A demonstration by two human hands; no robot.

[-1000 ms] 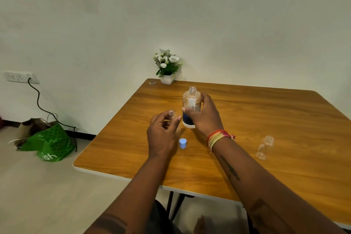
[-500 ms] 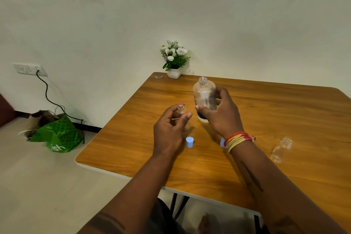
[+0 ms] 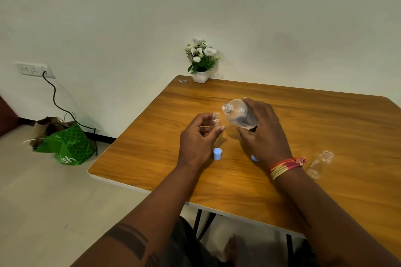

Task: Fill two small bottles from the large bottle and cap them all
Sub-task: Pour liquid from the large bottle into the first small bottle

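Note:
My right hand [image 3: 263,134] grips the large clear bottle [image 3: 237,115], uncapped and tilted left with its mouth pointing toward a small bottle. That small clear bottle [image 3: 216,119] stands upright on the wooden table [image 3: 325,128], held between the fingers and thumb of my left hand [image 3: 198,143]. A second small bottle [image 3: 320,163] stands open at the right, beside my right wrist. One blue cap [image 3: 217,153] sits on the table below my left hand. Another blue cap [image 3: 254,157] peeks out under my right hand.
A small white pot of flowers [image 3: 201,62] stands at the table's far left corner, with a tiny clear object [image 3: 182,81] beside it. A green bag [image 3: 67,145] lies on the floor at the left, under a wall socket with a black cable [image 3: 54,95].
My right hand has lifted the large bottle off the table and tipped it left toward the small bottle. The left hand keeps its hold.

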